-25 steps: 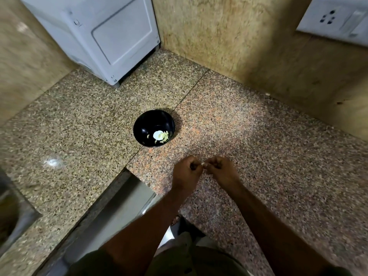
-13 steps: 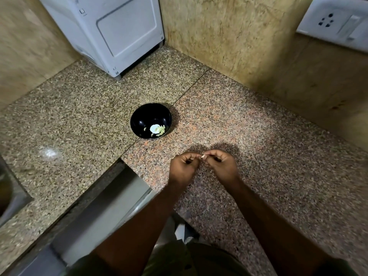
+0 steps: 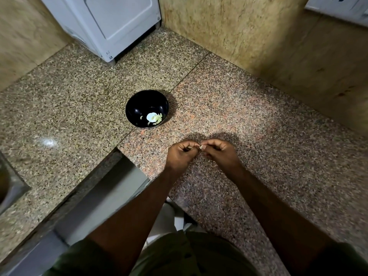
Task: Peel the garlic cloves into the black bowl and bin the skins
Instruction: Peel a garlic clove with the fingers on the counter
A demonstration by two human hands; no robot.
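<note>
Garlic clove (image 3: 201, 146), seemingly pinched between both hands (image 3: 201, 154), near counter edge (image 3: 139, 168).

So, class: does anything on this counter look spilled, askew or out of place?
Nothing stands out. The black bowl sits upright on the counter with peeled cloves inside, and both hands pinch one small clove between them.

The work surface is an L-shaped speckled granite countertop (image 3: 249, 120) set into a wall corner. A straight seam runs across it from the back wall toward the inner front edge. A black bowl (image 3: 139, 108) stands directly on the countertop, just left of the seam. A white appliance (image 3: 111, 22) rests on the countertop at the rear left, against the wall, well apart from the bowl.
</note>
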